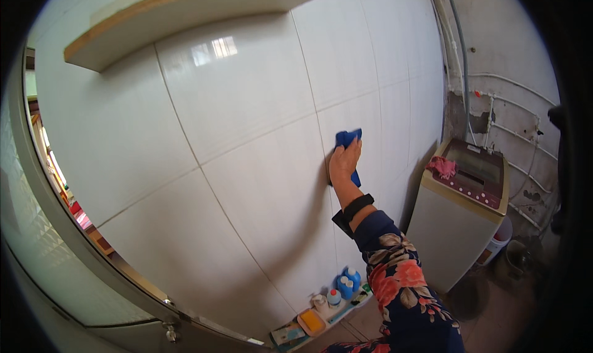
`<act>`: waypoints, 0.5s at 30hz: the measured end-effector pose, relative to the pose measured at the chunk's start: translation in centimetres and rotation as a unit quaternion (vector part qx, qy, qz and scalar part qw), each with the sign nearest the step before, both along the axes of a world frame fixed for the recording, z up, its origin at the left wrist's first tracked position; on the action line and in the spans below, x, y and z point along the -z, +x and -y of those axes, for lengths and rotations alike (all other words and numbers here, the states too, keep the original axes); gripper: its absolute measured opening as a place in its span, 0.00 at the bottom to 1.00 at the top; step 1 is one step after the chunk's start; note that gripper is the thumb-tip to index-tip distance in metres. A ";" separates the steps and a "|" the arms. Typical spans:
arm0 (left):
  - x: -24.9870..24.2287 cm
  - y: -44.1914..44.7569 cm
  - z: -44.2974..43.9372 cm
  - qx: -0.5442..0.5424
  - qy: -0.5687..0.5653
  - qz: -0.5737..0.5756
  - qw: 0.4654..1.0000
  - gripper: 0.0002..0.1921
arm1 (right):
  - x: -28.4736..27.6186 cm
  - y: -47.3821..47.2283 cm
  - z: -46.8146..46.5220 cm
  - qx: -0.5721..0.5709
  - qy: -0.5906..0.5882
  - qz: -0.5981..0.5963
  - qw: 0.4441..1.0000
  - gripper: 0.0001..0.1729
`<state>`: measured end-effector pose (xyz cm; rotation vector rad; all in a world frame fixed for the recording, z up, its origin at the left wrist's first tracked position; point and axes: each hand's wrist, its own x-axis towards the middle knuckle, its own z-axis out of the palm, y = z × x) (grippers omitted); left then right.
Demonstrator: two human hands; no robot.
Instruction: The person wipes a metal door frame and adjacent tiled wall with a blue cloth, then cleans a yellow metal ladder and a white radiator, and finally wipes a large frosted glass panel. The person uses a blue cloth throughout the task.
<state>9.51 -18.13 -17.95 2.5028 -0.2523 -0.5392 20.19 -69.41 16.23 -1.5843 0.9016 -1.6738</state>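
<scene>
My right hand (pixel 345 162) reaches up from the lower right and presses a blue cloth (pixel 348 137) against the white tiled wall (pixel 259 167). Folds of the cloth stick out above the fingers and below the palm. A black band circles the wrist, and the sleeve is dark blue with a coral flower print. My left hand is out of view.
A top-loading washing machine (pixel 444 228) with a pink cloth (pixel 442 167) stands right. Blue bottles (pixel 348 281), a yellow sponge (pixel 312 321) and a brush (pixel 342 312) line the wall's foot. A shelf (pixel 194 17) juts out above; a door frame (pixel 69 218) is left.
</scene>
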 end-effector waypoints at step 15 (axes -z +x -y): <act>-1.0 2.3 2.3 -0.018 -0.027 0.020 0.999 0.24 | -21.7 -0.2 -4.6 -0.054 -0.383 0.076 0.919 0.30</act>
